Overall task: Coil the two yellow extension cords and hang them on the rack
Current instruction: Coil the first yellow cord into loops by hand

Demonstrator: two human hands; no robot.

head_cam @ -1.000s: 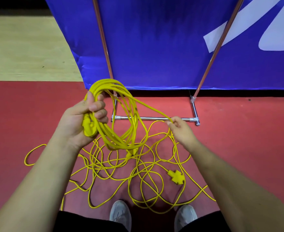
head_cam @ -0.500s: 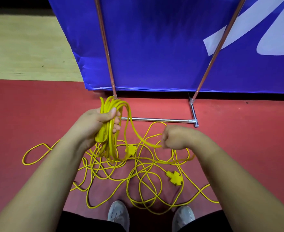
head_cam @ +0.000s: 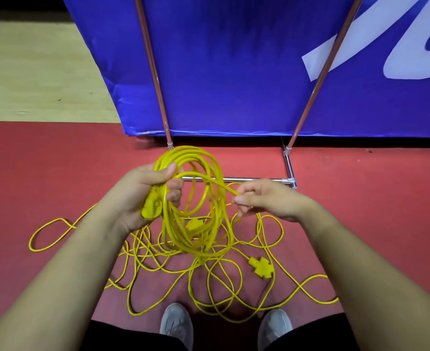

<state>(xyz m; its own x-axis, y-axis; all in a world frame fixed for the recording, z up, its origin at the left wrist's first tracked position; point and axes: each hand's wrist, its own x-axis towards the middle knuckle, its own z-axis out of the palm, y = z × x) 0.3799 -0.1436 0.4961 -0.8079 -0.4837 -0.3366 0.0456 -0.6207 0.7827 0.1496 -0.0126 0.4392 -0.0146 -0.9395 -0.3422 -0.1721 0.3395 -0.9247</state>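
My left hand is fisted round the glossy yellow coil; right hand pinches a thin strand. Loose cord squiggles over the red floor.

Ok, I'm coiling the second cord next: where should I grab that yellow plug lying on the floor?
Probably pinch the yellow plug across the narrow neck at its upper-left end, where the cord joins. Come from straight above: it lies flat on the red floor, with loose cord loops crowding its left side.

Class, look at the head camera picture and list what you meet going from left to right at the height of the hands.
Left hand → coil of yellow cord → right hand → rack foot joint
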